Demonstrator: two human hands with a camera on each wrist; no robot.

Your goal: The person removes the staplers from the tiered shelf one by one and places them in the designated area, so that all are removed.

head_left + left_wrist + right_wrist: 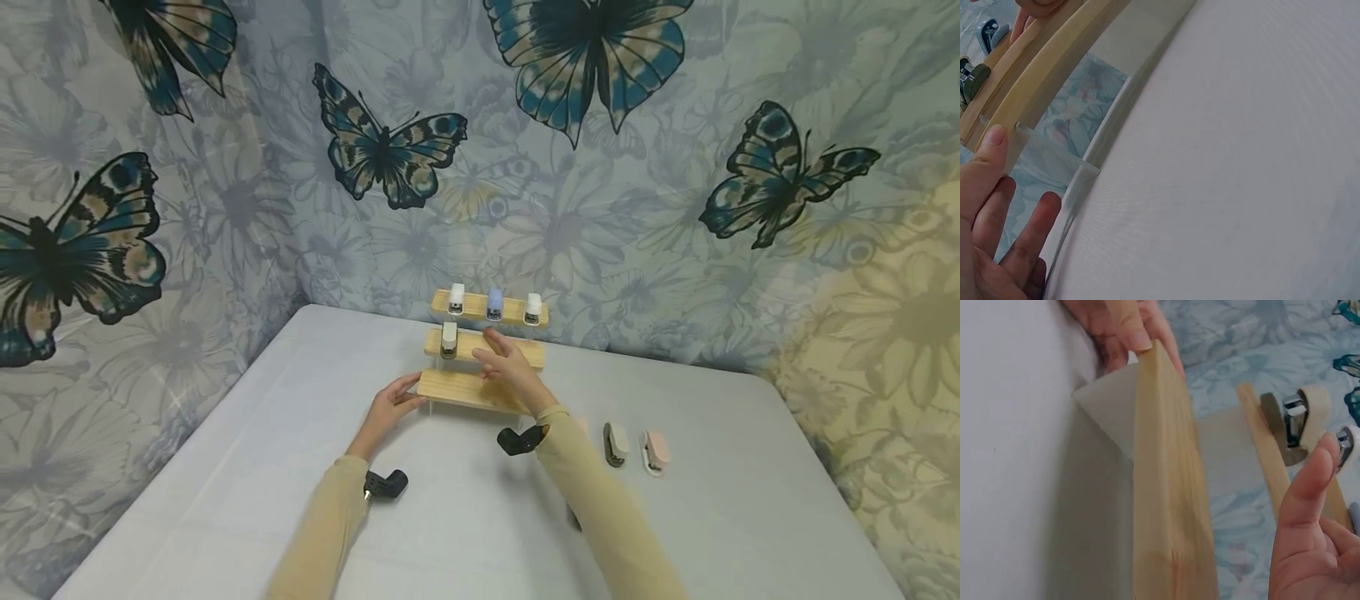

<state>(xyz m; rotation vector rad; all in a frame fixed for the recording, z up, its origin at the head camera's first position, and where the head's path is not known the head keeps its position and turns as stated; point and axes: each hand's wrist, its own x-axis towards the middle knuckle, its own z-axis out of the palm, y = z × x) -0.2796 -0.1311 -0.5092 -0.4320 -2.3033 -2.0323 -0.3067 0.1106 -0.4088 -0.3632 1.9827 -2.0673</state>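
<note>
A three-tier wooden display stand [467, 390] is at the back of the table. My left hand [394, 403] grips the left end of its lowest shelf [1172, 487], with the thumb [994, 140] against the edge. My right hand [508, 367] is over the middle shelf [528, 352], fingers extended and nothing seen in them. A cream stapler [449, 340] stands at the left of that shelf, beside the right hand's thumb [1313, 481]. The top shelf bears a white stapler [456, 298], a blue stapler [495, 303] and another white stapler [532, 308].
Right of the stand, a cream stapler [616, 444] and a pink stapler [655, 452] lie on the white table [750, 500]. Another pink item [582, 425] and a dark item [573, 518] are mostly hidden by the right sleeve. A butterfly-patterned wall covering [600, 208] rises behind the table.
</note>
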